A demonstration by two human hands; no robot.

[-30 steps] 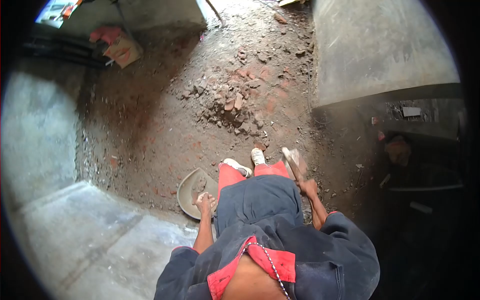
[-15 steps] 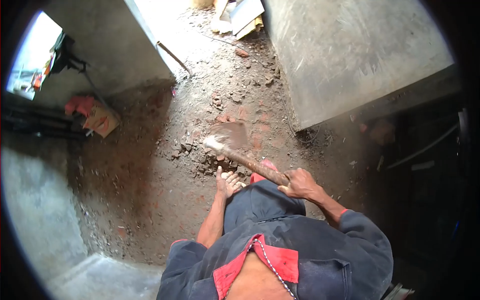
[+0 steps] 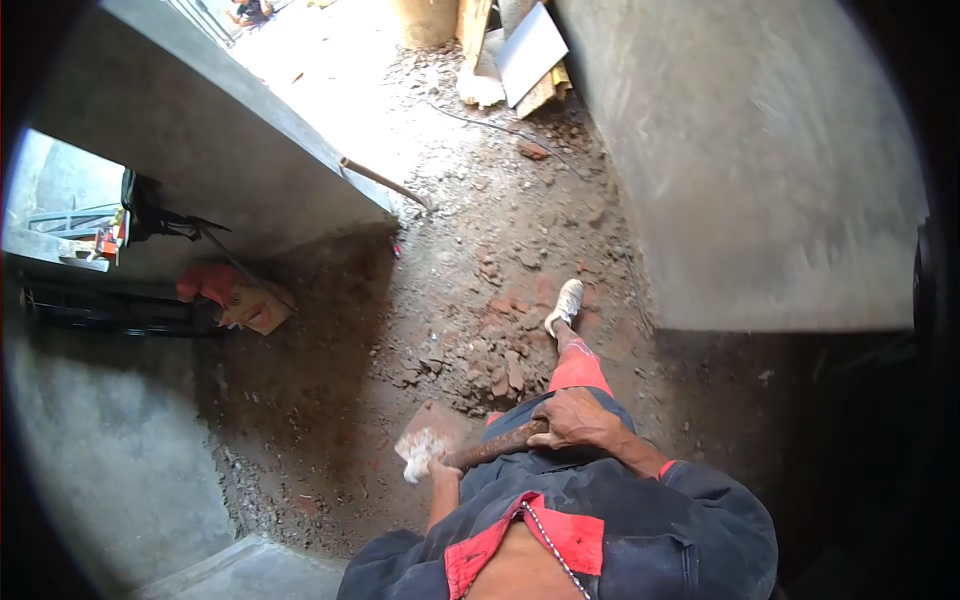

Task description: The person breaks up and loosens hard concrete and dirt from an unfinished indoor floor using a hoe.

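A hoe with a flat metal blade (image 3: 447, 421) and a thick wooden handle (image 3: 500, 445) lies across the front of my body. White material (image 3: 422, 455) covers the joint between blade and handle. My right hand (image 3: 580, 418) is wrapped round the handle's end by my lap. Close to the blade, my left hand (image 3: 443, 472) is closed on the handle, its fingers partly hidden. Beyond the hoe is a patch of broken earth and reddish clods (image 3: 505, 365). My foot in a pale shoe (image 3: 568, 305) stands beside it.
Concrete walls rise at left (image 3: 110, 430) and right (image 3: 760, 180). A pole (image 3: 385, 182) leans by the doorway edge. Boards (image 3: 530, 60) and a bucket-like container (image 3: 424, 22) stand ahead. A printed bag (image 3: 255, 308) sits at left, and a cable (image 3: 480, 122) crosses the rubble.
My left hand, open and off the hoe before, now grips its handle near the blade. The hoe has come down and back toward me. My shoe has come into view ahead.
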